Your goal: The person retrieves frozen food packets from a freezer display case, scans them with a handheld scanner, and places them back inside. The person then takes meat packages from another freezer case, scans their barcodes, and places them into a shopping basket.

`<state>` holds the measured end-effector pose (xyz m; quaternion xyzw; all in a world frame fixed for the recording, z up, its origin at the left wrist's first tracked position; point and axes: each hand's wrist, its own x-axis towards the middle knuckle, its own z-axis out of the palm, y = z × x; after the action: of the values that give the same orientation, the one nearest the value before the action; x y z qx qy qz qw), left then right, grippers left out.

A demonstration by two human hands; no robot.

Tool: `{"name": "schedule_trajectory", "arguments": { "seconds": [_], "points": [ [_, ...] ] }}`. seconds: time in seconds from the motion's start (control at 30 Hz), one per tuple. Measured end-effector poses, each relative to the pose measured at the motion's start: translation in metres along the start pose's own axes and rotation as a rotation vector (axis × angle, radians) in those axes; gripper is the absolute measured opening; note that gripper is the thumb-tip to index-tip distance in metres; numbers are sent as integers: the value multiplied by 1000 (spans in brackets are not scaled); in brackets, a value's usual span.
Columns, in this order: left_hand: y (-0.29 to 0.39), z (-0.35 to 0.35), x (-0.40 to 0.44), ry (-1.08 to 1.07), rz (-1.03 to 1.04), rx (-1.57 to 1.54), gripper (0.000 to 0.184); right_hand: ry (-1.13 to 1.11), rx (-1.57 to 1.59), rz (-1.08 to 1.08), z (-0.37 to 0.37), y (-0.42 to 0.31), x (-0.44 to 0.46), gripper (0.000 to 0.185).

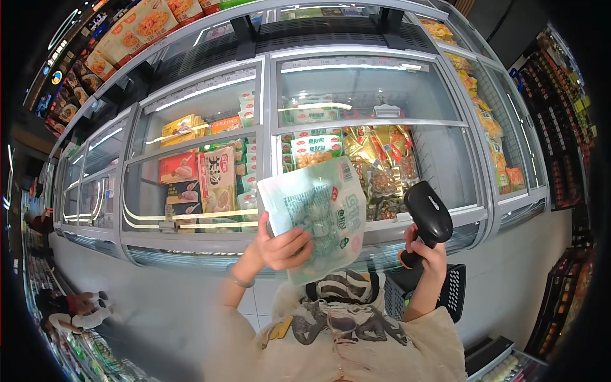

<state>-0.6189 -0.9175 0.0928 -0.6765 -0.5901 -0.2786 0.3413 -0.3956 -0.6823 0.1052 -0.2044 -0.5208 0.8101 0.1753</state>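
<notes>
My left hand (283, 247) grips the lower left side of a pale green and white frozen food bag (324, 216), thumb on its edge and fingers across its face. The bag is tilted, with a barcode near its upper right corner. In my right hand (428, 249) is a black handheld barcode scanner (429, 213), held upright by its handle, with an orange part low on it. The scanner stands to the right of the bag, apart from it. Behind both is a glass-topped chest freezer (375, 121).
Inside the freezer lie gold packets (382, 143), green and white bags (315, 143) and boxed foods (217, 172). A dark plastic basket (455, 290) is below my right arm. Other people (73, 312) are at the lower left, and shelves (560, 121) line the right side.
</notes>
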Motion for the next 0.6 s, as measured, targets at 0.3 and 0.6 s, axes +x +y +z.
{"name": "schedule_trajectory", "arguments": {
  "seconds": [0.3, 0.6],
  "points": [
    [-32, -43, -7, -85, -141, -270, 18, -423, -92, 300, -4, -17, 6, 39],
    [-21, -54, 1, -146, -11, -289, 23, -459, -214, 362, 11, -25, 34, 35]
  ]
}}
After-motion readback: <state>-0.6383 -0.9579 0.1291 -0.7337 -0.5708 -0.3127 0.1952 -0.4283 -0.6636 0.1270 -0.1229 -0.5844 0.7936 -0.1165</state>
